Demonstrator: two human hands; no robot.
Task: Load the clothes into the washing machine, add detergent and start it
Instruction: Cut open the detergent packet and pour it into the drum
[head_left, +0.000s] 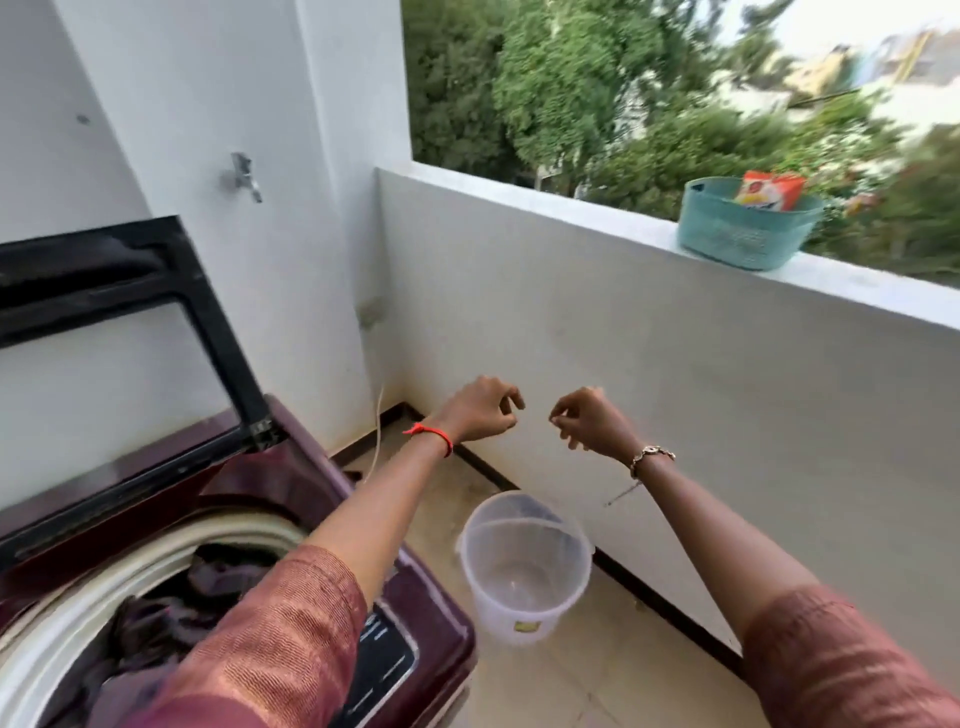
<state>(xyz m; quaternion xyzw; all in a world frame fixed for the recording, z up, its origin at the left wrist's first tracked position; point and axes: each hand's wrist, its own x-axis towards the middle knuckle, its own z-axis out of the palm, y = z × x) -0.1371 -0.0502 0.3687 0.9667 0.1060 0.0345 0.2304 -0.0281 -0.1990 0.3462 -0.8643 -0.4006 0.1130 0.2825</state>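
While its lid stands raised at the left edge, the maroon top-load washing machine fills the lower left, dark clothes heaped in its drum. Your left hand and right hand hang mid-frame, near each other but apart, fingers loosely curled and holding nothing. Below them a clear plastic bucket stands on the floor. At upper right, a teal basket on the parapet ledge holds an orange detergent packet.

Both forearms are bare below rust-pink woven sleeves — red thread band lower centre, metal bracelet further right.
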